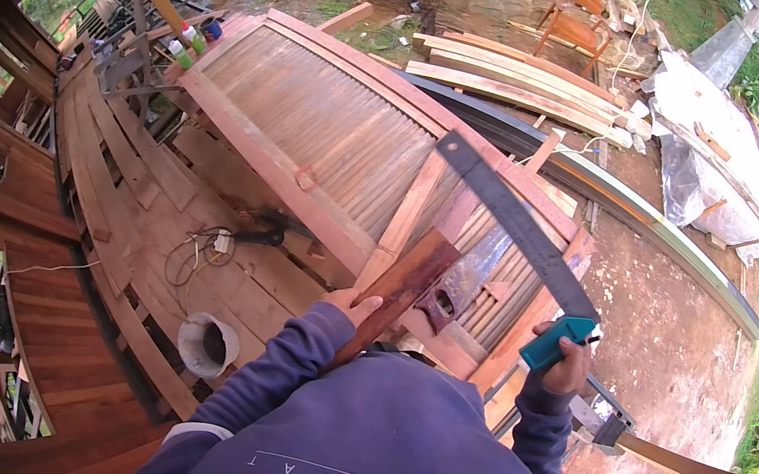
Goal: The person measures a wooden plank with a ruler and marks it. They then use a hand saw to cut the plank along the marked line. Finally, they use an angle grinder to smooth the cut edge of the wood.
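My left hand (353, 306) grips a dark reddish-brown board (408, 283), angled over the near edge of a large louvred wooden panel (304, 120). My right hand (563, 359) is closed on the teal handle of a long dark metal blade tool (523, 230), with a hole at its tip, slanting up-left over the panel. Between my hands a saw (442, 303) with a dark wooden handle and silvery blade lies on the panel. Loose pale strips (409, 204) also lie across it.
Plank decking (143, 195) with a bucket (207, 342) and coiled cable (191, 270) is at left. Beyond the panel are long rails (671, 253), stacked boards (499, 75), a chair (573, 30) and plastic sheeting (702, 162). Green-and-white bottles (185, 45) stand at the panel's far-left corner.
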The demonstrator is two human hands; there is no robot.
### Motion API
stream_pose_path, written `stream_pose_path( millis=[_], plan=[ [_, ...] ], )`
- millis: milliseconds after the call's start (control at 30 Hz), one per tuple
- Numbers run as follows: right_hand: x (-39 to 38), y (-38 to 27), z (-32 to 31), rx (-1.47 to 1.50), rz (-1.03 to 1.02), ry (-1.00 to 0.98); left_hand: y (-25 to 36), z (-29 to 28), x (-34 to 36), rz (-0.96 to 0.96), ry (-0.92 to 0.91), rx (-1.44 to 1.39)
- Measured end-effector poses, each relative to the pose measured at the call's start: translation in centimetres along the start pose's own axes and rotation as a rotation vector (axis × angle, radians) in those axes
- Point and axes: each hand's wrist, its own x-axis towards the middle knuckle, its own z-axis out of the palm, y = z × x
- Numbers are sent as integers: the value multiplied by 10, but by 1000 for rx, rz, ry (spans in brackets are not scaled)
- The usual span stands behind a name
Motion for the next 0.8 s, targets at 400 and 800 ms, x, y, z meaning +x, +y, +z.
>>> stream_pose_path(
  millis=[400, 800],
  plan=[
    [-17, 85, 43, 89, 404, -267, 17, 5, -12, 160, -16, -16],
    [-20, 78, 56, 18, 269, -297, 17, 16, -29, 257, 10, -78]
  ],
)
